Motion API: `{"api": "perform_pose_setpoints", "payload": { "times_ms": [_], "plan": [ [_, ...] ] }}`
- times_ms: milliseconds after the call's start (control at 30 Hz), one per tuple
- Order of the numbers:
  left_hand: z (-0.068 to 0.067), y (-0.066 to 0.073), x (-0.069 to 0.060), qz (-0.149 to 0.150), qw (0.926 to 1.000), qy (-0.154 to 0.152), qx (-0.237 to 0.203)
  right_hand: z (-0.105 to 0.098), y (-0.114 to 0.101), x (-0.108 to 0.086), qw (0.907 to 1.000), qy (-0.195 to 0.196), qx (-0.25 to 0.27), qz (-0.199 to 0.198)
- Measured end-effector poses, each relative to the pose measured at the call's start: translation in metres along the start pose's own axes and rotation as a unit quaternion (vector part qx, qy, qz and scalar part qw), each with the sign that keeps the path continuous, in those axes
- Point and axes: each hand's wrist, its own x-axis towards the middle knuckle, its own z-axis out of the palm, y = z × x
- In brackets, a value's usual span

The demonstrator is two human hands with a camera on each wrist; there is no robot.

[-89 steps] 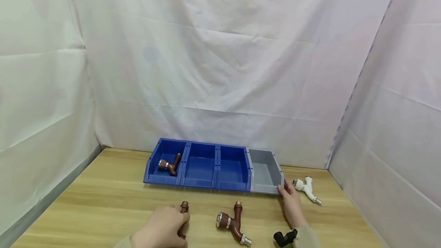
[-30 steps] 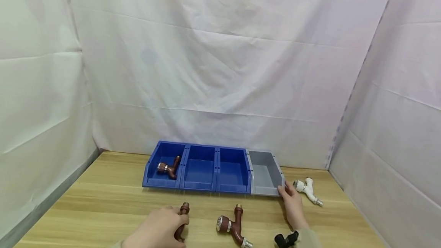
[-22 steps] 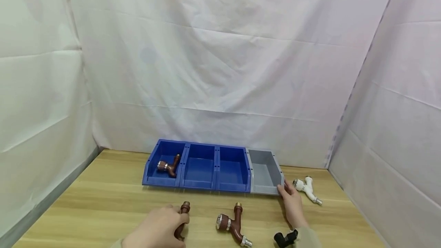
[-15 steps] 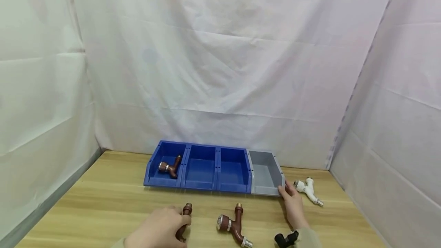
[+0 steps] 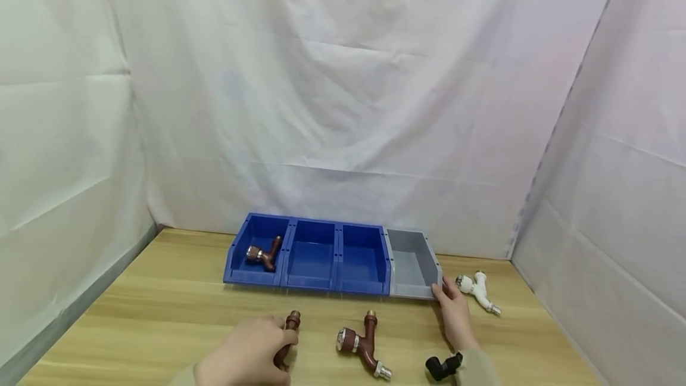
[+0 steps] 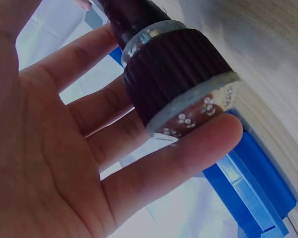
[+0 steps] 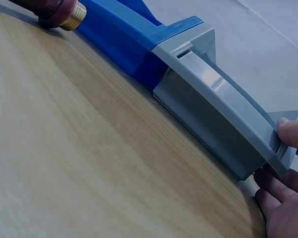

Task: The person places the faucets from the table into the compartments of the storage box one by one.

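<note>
My left hand [image 5: 249, 351] has its fingers round a dark red-brown faucet [image 5: 292, 321] at the lower middle. In the left wrist view the faucet's ribbed knob [image 6: 176, 69] lies against the fingers of the left hand [image 6: 89, 129], its silver end cap showing. My right hand [image 5: 455, 317] pinches the front right corner of the grey bin [image 5: 411, 292]. The right wrist view shows the thumb of the right hand [image 7: 285, 173] on top of the grey bin's rim [image 7: 228, 109] and the other fingers under it.
Three blue bins [image 5: 309, 282] adjoin the grey one; the leftmost holds a red-brown faucet [image 5: 268, 260]. Another red-brown faucet [image 5: 367, 347] lies between my hands. A black elbow-shaped piece [image 5: 442, 368] is beside my right wrist, and a white faucet [image 5: 480, 294] lies right of the bins.
The faucet in my left hand has shifted and tilted slightly to the right. My right hand remains on the grey bin's corner. The head view has shifted slightly.
</note>
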Motion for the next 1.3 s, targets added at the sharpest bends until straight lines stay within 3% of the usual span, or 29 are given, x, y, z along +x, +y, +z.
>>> {"api": "perform_pose_setpoints", "payload": {
  "times_ms": [333, 600, 867, 1300],
  "plan": [
    [-0.0028, 0.0015, -0.0009, -0.009, 0.9996, -0.026, -0.004, 0.0020, 0.0005, -0.0021, 1.0000, 0.006, 0.005, -0.005],
    [-0.0041, 0.0030, -0.0047, 0.005, 0.9999, -0.008, 0.004, 0.0043, -0.0004, -0.0034, 1.0000, -0.004, 0.007, -0.002],
    [-0.0065, 0.0040, 0.0001, -0.009, 0.9996, -0.025, -0.004, -0.0021, -0.0016, -0.0051, 1.0000, -0.004, -0.004, 0.006],
    [-0.0098, 0.0065, -0.0001, 0.005, 0.9996, -0.023, 0.017, -0.0019, -0.0007, -0.0027, 0.9997, -0.016, 0.013, 0.009]
  ]
}}
